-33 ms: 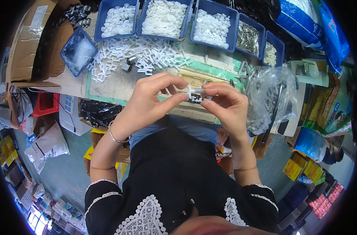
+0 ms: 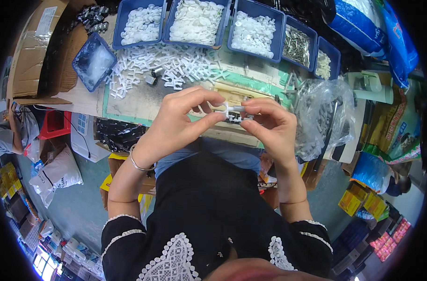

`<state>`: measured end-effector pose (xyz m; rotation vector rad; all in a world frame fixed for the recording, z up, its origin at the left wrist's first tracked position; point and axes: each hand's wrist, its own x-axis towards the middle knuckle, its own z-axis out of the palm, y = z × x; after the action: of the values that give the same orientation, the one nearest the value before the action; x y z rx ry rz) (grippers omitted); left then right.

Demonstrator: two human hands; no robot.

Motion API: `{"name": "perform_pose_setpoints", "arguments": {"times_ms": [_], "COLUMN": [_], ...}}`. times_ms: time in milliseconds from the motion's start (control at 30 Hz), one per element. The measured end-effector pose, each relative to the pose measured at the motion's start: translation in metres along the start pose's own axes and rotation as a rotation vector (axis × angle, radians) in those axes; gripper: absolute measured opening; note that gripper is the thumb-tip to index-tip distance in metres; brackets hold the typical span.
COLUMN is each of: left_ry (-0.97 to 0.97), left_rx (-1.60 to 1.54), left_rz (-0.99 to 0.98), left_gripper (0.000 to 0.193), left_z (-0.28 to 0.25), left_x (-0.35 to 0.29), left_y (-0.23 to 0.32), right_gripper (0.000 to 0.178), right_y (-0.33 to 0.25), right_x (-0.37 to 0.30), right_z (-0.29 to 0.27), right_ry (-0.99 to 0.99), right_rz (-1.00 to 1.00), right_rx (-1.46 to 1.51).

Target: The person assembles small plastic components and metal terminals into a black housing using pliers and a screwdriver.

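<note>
My left hand [image 2: 179,118] pinches a small white plastic piece [image 2: 227,110] between thumb and fingertips. Opposite it, my right hand [image 2: 275,123] has its thumb and fingers closed on a small grey cylindrical part [image 2: 237,108]. The two parts meet end to end between my hands; how far one sits inside the other cannot be made out. Just beneath them, on the bench, is a pale fixture [image 2: 229,89] with dark and white small pieces, partly covered by my fingers. A heap of white cross-shaped plastic parts [image 2: 166,63] lies beyond my left hand.
Blue bins [image 2: 226,46] of white discs, metal pins [image 2: 297,44] and pale small parts [image 2: 323,64] line the back. A smaller blue tray [image 2: 77,77] and cardboard box [image 2: 24,61] stand left. At right is a clear plastic bag [image 2: 328,117] of grey parts.
</note>
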<state>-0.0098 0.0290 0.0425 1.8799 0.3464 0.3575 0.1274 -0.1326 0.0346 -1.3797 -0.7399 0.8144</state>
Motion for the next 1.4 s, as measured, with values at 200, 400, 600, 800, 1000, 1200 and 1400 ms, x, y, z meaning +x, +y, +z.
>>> {"name": "perform_pose_setpoints", "arguments": {"times_ms": [200,400,600,800,1000,1200,1400], "left_ry": [-0.007,-0.009,0.028,0.025,0.044,0.097,0.084], "left_rx": [0.022,0.029,-0.067,-0.202,-0.008,0.541,0.732], "left_rz": [0.046,-0.022,-0.086,-0.193,-0.044,0.283,0.426], "left_gripper": [0.02,0.013,0.014,0.013,0.024,0.03,0.025], "left_z": [0.0,0.007,0.02,0.031,0.044,0.069,0.083], "left_x": [0.001,-0.002,-0.007,-0.01,-0.015,-0.025,-0.026], "left_y": [-0.003,-0.008,-0.013,-0.02,-0.028,-0.041,-0.056], "right_gripper": [0.023,0.023,0.023,0.023,0.021,0.02,0.023], "right_y": [0.003,0.001,0.006,0.008,0.017,0.034,0.055], "right_x": [0.001,-0.003,-0.008,-0.014,-0.031,-0.045,-0.041], "right_z": [-0.002,-0.003,-0.006,-0.01,-0.028,-0.048,-0.053], "right_ry": [-0.018,-0.042,-0.008,-0.028,0.036,0.101,0.046], "right_rz": [0.019,0.009,0.047,-0.005,-0.014,-0.138,-0.209], "right_rx": [0.051,-0.051,0.017,-0.091,-0.277,-0.688,-0.739]}}
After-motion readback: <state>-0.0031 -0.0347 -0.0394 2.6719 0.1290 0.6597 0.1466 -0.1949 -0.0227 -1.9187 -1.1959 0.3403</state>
